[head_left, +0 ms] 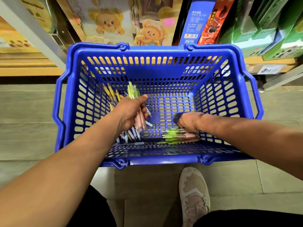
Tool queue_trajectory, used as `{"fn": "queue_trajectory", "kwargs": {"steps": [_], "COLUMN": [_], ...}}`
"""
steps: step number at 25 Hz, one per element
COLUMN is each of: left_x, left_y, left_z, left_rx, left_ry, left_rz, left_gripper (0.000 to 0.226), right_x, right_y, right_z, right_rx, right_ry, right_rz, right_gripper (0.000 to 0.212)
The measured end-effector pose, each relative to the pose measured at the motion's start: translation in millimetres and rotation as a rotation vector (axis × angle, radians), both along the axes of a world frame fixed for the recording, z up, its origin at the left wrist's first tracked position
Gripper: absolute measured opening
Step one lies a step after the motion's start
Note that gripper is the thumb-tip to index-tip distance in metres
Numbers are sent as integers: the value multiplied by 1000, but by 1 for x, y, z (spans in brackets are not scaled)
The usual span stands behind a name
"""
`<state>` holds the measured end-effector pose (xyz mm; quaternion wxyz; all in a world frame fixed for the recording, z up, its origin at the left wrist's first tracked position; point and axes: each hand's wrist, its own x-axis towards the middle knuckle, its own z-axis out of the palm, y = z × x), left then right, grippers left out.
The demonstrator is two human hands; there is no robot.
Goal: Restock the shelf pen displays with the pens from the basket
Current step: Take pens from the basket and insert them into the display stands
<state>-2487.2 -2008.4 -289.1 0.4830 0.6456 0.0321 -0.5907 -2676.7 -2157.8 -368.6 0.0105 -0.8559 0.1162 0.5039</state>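
Observation:
A blue plastic basket (157, 53) stands on the floor below me. Inside it, my left hand (129, 112) is shut on a bunch of pink pens with green tops (139, 118), held upright above the basket's left side. My right hand (190, 121) reaches down to the basket's bottom right, fingers closed around more pink and green pens (182, 136) lying there. Yellow pens (111, 94) lie against the left wall. Pale blue and white pens (129, 135) lie under my left hand.
The shelf behind the basket holds cartoon bear boxes (111, 25), a blue box (196, 22), a red box (214, 22) and green boxes (268, 27). A price tag (268, 69) sits on the shelf edge. My shoe (193, 194) is near the basket's front.

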Motion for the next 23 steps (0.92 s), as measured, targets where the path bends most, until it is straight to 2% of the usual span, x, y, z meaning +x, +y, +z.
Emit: {"fn": "queue_trajectory", "kwargs": {"steps": [4,7,10,13,16,21,23], "left_x": [0,-1,-4,-7,-8,-6,-6], "left_y": [0,0,-2,-4,-3,-2,-2], "left_z": [1,-1,-3,-6,-7,-3,-3], "left_rx": [-15,-11,21,49,46,16,16], "left_ry": [17,4,-34,-70,-74,-12,-8], "left_rz": [25,44,60,64,61,82,64], "left_gripper": [14,11,13,15,24,32,40], "right_x": [5,11,29,50,70,80,78], "right_y": [7,3,-5,0,21,37,36], "right_z": [0,5,20,41,59,64,65], "right_rx": [18,11,165,487,797,808,790], "right_ry": [5,-23,-261,-556,-662,-710,-735], "right_rz": [-42,-36,-333,-806,-1174,-1316,-1302], "right_gripper": [27,13,17,25,23,12,10]}}
